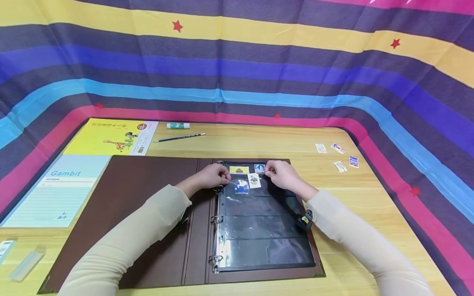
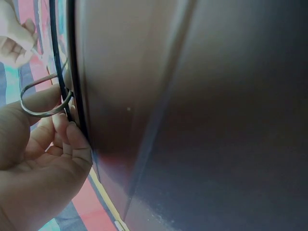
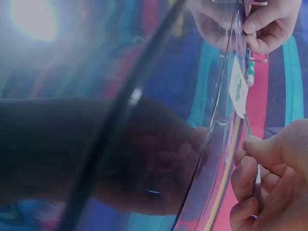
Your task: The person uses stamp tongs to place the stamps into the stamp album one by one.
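A brown ring-binder stamp album lies spread on the table, a black pocket page on its right side. My left hand pinches the clear pocket strip near the upper ring, with fingertips at the page's inner edge in the left wrist view. Tweezers are gripped in my right hand; their tips hold a white stamp with a dark figure over the second row. Beside it in that row is a blue stamp. Above show a yellow stamp and another blue stamp.
Several loose stamps lie at the back right. A pencil and a glue stick are behind the album. To the left are a yellow booklet, a Gambit notepad and a translucent case.
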Demonstrator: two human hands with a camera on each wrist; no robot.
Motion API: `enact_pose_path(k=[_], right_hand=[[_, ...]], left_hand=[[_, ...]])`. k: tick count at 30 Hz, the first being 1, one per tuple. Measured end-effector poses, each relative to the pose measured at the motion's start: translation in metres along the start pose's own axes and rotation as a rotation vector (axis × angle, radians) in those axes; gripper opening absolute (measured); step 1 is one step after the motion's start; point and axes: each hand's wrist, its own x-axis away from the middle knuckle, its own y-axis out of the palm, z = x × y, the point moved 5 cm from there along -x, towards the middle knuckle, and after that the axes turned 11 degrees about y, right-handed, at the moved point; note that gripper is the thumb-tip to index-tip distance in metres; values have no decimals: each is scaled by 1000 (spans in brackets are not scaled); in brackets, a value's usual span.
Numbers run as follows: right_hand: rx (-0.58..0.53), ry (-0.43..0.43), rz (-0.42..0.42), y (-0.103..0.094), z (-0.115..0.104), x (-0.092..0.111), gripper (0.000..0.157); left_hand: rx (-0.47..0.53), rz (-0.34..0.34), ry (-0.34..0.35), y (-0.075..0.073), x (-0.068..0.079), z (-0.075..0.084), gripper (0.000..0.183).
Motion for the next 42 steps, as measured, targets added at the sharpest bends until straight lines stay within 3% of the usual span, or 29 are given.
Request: enact_pose_path(k=[13, 20, 29, 36, 42], right_hand=[[69, -41, -114, -6, 3, 9, 8], [69, -55, -70, -9, -1, 6, 8], [87, -40, -92, -4, 2, 7, 9], [46, -44, -43, -7, 2, 7, 7], [77, -58, -38, -5, -2, 6, 8]], left_hand=[[6, -8, -14, 1, -1, 1, 4], [6, -7, -22, 0, -1, 1, 4], [9, -10, -19, 1, 0, 1, 4], [12, -6, -22, 0, 1, 0, 4], [14, -4, -19, 0, 1, 2, 4]])
